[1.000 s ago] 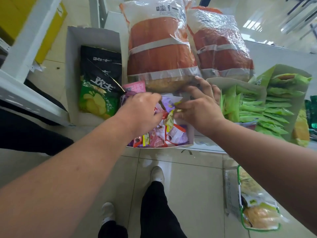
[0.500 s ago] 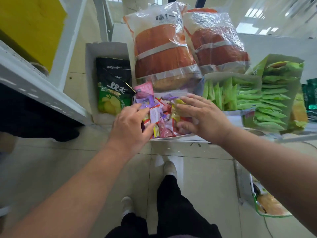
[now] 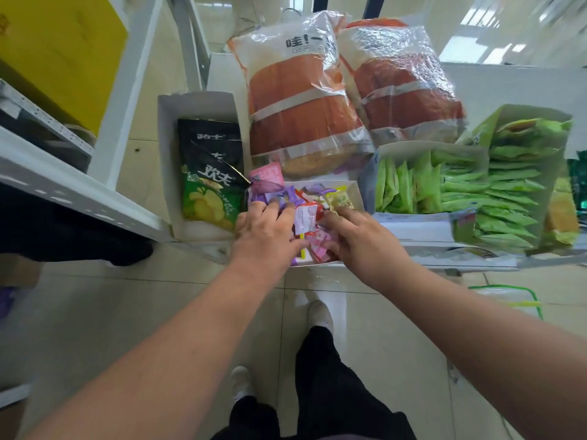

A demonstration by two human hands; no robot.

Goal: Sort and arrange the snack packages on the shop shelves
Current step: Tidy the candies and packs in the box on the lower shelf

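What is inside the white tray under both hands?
The white tray holds small mixed wrapped snacks, purple, pink, red and yellow. The left hand and right hand cover the near half, hiding what lies beneath.

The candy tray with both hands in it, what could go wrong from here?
1. The white tray reaches the shelf's front edge; a push from the left hand or right hand might tip it off.
2. The heaped small packets could spill over its low rim.
3. The pink packet perched at the back corner may slide out.
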